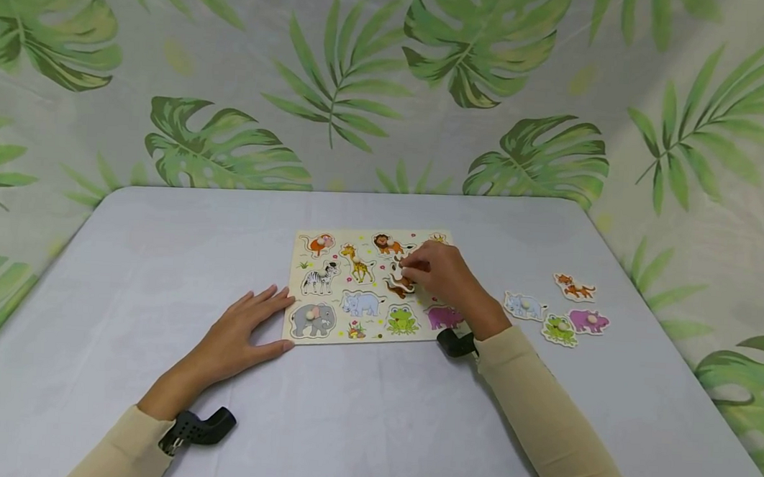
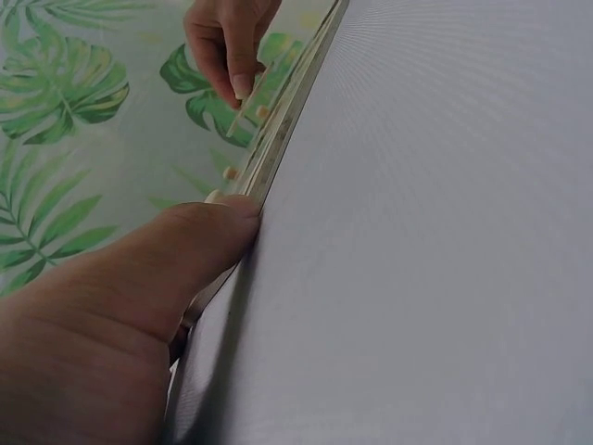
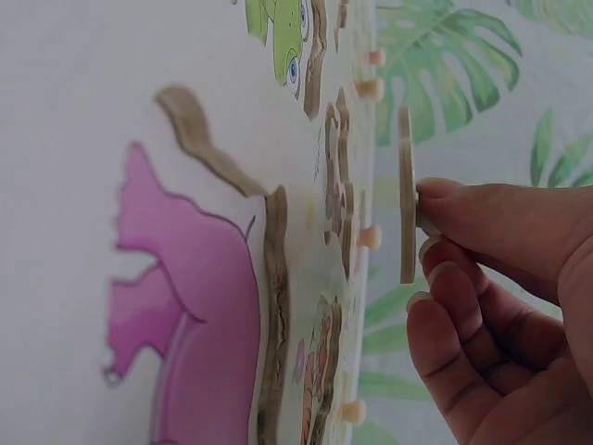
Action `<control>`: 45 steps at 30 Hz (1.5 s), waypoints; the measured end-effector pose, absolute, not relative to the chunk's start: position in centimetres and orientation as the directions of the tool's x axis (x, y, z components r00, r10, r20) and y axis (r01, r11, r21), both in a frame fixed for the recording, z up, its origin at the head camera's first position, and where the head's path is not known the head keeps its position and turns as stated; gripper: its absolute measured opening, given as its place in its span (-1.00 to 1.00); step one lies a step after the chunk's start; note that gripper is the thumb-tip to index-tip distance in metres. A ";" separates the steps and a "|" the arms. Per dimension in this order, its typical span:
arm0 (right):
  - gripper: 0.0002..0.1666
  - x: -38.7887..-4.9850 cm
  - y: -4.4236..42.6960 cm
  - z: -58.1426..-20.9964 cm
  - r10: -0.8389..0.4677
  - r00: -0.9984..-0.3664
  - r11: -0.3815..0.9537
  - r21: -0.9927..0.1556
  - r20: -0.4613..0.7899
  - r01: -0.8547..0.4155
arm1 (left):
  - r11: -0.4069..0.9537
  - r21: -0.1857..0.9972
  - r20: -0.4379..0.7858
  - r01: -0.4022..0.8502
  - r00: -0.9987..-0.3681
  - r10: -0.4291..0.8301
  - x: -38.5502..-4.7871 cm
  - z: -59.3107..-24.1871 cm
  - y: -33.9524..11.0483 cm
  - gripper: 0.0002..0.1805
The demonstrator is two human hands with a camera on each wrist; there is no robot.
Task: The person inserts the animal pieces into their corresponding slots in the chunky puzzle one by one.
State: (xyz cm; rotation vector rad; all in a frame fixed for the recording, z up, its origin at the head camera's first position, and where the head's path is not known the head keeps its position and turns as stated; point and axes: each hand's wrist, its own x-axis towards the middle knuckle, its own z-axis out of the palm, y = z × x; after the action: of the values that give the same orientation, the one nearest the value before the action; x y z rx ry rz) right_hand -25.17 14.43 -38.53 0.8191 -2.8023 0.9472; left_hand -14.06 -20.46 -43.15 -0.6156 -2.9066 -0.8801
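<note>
A wooden knob puzzle board [image 1: 354, 237] with animal pictures lies on the table. Along its left edge rests my left hand [image 1: 237, 335], fingers spread and thumb at the near left corner; the thumb [image 2: 218, 232] touches the board's edge in the left wrist view. My right hand [image 1: 448, 274] pinches a thin puzzle piece [image 3: 407, 204] by its knob, raised just off the board's right half. That piece is edge-on in the right wrist view, so its picture is hidden there. Elephant [image 1: 313, 321], giraffe [image 1: 357, 264] and lion [image 1: 389, 245] pictures show on the board.
Right of the board lie loose pieces: a tiger [image 1: 574, 287], a rhino [image 1: 525, 306], a frog [image 1: 559, 330] and a purple hippo [image 1: 589, 321]. The frog and hippo lie close together. A leaf-patterned cloth [image 1: 378, 65] hangs behind the white table [image 1: 346, 424].
</note>
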 end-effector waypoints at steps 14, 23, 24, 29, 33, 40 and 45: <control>-0.86 -25.2 14.1 -38.6 -0.453 -0.881 0.717 -0.533 0.132 -0.449 | 0.765 0.522 0.143 0.379 -0.922 0.359 -14.0 -42.9 -20.4 -0.19; -0.87 -25.5 13.8 -38.7 -0.464 -0.876 0.712 -0.533 0.132 -0.457 | 0.764 0.525 0.141 0.375 -0.924 0.357 -14.0 -43.0 -20.5 -0.20; -0.88 -25.5 13.7 -38.7 -0.464 -0.876 0.714 -0.530 0.130 -0.457 | 0.763 0.526 0.141 0.375 -0.923 0.357 -14.1 -43.0 -20.5 -0.20; -0.88 -25.6 13.6 -38.7 -0.464 -0.878 0.727 -0.514 0.119 -0.454 | 0.763 0.530 0.139 0.370 -0.926 0.352 -14.1 -43.1 -20.5 -0.19; -0.87 -25.7 13.5 -38.7 -0.451 -0.886 0.739 -0.513 0.105 -0.437 | 0.762 0.533 0.135 0.367 -0.926 0.352 -14.1 -43.1 -20.5 -0.19; -0.86 -25.6 13.3 -38.6 -0.434 -0.897 0.747 -0.520 0.090 -0.414 | 0.761 0.527 0.148 0.378 -0.923 0.355 -14.1 -43.0 -20.4 -0.20; -0.87 -25.6 13.2 -38.5 -0.423 -0.903 0.750 -0.531 0.072 -0.394 | 0.759 0.526 0.153 0.384 -0.920 0.360 -14.1 -43.0 -20.4 -0.19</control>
State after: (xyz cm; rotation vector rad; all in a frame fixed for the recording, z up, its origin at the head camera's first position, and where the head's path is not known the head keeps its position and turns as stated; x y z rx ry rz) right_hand -25.64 13.20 -38.54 0.6984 -2.9886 0.8872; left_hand -14.11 -20.43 -43.03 -0.6156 -2.9062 -0.8829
